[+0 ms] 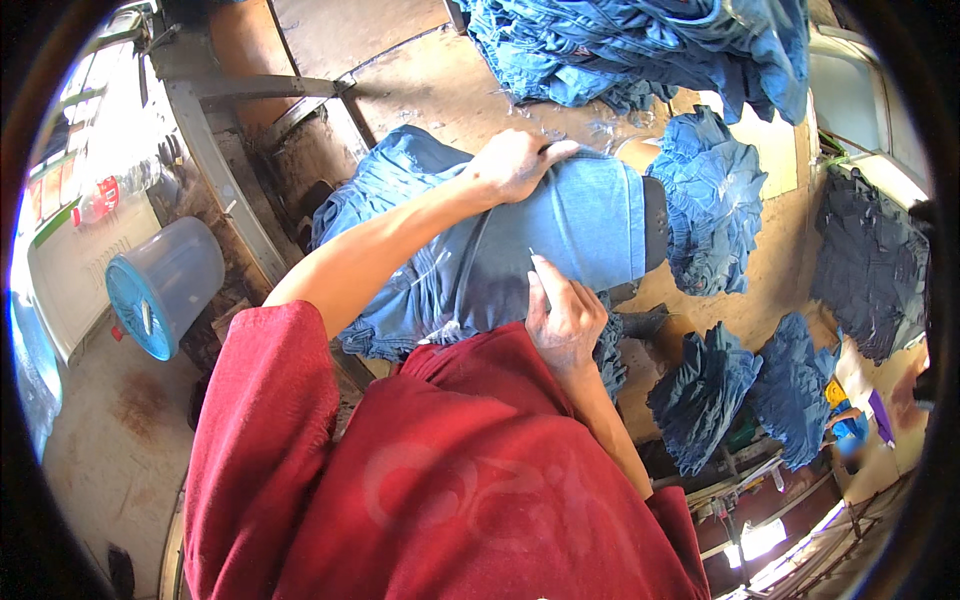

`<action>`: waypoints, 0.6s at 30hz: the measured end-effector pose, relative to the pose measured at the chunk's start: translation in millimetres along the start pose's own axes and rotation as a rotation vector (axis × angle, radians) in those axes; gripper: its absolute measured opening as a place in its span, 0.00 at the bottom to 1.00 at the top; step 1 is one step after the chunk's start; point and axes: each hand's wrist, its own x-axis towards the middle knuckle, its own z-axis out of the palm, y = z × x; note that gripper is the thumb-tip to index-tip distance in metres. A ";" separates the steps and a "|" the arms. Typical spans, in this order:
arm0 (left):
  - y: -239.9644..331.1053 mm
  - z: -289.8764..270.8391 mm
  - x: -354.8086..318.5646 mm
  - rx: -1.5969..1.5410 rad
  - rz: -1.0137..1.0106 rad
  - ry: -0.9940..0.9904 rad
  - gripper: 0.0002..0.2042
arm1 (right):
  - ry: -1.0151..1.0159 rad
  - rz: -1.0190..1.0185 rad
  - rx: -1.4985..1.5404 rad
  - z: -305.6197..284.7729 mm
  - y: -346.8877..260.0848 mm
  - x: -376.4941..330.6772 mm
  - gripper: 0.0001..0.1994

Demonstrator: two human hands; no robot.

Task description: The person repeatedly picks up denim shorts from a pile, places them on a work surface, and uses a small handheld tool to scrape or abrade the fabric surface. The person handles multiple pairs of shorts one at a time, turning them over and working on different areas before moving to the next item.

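A light blue denim leg (pixel 590 215) is stretched flat over a dark padded board (pixel 655 225), whose rounded end sticks out past the hem. My left hand (pixel 515 165) is closed over the far edge of this leg, its fingers partly hidden and the thumb toward the hem. My right hand (pixel 565 318) pinches a thin pale tool, too small to identify, with its tip just above the denim. The rest of the garment (pixel 390 200) bunches up on the left, and its near part runs against my red shirt.
A large heap of blue denim (pixel 640 45) lies at the back. Bundles of denim (pixel 705 200) and a dark pile (pixel 870 260) are on the right. To the left stand a metal frame (pixel 215 165) and a clear tub (pixel 170 285). Another person (pixel 850 425) is at far right.
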 end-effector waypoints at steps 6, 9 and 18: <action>-9.9 10.5 13.6 0.115 0.115 0.162 0.12 | 0.055 -0.010 -0.059 19.1 3.1 17.7 0.11; -11.4 12.9 12.4 0.106 0.159 0.229 0.12 | 0.018 -0.034 -0.136 29.1 1.3 27.3 0.09; -8.4 13.8 10.3 0.099 0.085 0.233 0.13 | -0.049 -0.042 -0.164 11.2 7.4 -36.7 0.12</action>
